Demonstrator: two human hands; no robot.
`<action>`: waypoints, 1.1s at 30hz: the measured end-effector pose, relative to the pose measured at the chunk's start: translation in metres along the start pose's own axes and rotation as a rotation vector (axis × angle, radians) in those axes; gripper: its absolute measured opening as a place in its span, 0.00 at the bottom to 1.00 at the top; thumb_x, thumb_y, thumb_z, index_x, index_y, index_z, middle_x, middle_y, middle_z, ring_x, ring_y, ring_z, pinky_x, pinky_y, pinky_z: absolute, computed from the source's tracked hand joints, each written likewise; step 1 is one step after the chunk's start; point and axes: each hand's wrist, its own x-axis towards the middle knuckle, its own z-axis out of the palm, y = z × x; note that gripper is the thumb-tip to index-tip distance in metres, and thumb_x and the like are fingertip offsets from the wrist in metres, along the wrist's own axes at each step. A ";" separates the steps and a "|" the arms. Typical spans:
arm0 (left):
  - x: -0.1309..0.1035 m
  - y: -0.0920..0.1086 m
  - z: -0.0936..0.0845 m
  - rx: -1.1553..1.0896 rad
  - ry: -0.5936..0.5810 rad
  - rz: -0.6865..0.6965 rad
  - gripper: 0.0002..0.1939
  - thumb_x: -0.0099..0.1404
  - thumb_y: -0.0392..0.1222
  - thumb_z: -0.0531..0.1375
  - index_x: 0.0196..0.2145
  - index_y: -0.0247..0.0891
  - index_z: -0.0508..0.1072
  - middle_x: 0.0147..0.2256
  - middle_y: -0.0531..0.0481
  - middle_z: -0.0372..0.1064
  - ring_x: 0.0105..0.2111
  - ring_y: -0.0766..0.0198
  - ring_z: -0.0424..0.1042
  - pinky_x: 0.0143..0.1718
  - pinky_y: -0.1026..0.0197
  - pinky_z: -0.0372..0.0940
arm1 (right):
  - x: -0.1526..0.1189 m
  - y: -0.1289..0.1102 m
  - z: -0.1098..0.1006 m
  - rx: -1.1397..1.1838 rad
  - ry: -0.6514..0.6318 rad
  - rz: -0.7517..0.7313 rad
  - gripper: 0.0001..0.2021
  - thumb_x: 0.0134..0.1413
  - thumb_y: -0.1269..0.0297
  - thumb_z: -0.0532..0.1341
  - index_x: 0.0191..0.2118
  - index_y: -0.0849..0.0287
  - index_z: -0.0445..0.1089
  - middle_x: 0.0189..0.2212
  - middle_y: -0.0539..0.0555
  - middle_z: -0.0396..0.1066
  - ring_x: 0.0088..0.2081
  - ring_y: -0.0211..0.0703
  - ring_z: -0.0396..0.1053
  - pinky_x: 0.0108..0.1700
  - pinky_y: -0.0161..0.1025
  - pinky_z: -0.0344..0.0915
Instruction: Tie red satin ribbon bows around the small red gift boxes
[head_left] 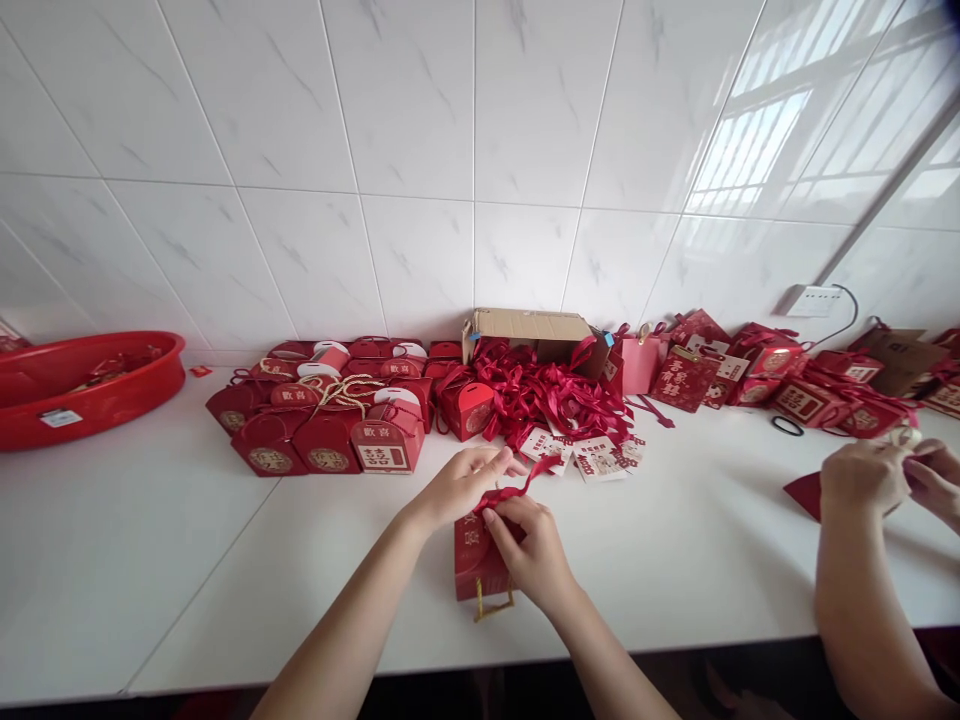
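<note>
My right hand pinches a red ribbon against the top of a red paper gift box, low in the centre of the frame. My left hand curls over the same spot; I cannot tell whether its fingertips grip the ribbon. I judge that I am at the tying step, and the next move calls for holding the crossing firm while drawing the loose end snug. A gold cord handle hangs at the box's near end. The box reads 喜, the character above it partly hidden.

Beyond, on the table, printed cards lie before a ribbon heap; their print is too small to read. Left of centre, a front box shows 歡喜 above 囍. The red basin at far left bears a white sticker, illegible. At the right edge, another person's hands work.
</note>
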 end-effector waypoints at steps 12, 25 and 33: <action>-0.056 -0.045 0.015 0.052 0.349 -0.068 0.08 0.62 0.45 0.59 0.31 0.38 0.75 0.39 0.47 0.75 0.46 0.55 0.72 0.50 0.56 0.63 | -0.006 0.004 0.012 0.397 0.151 0.192 0.09 0.55 0.60 0.60 0.36 0.54 0.57 0.24 0.49 0.72 0.25 0.40 0.66 0.29 0.35 0.60; -0.059 -0.058 0.036 0.118 0.436 0.062 0.03 0.60 0.33 0.56 0.31 0.39 0.67 0.39 0.48 0.73 0.44 0.59 0.71 0.47 0.58 0.64 | -0.009 0.003 0.013 0.229 0.178 0.046 0.08 0.57 0.66 0.57 0.39 0.56 0.72 0.32 0.53 0.74 0.34 0.42 0.71 0.39 0.39 0.67; -0.057 -0.060 0.040 0.137 0.538 0.062 0.02 0.59 0.35 0.58 0.28 0.38 0.68 0.34 0.50 0.74 0.41 0.61 0.72 0.44 0.61 0.65 | -0.014 0.009 0.011 0.149 0.157 -0.007 0.11 0.55 0.63 0.60 0.42 0.58 0.76 0.36 0.58 0.66 0.37 0.44 0.68 0.39 0.41 0.68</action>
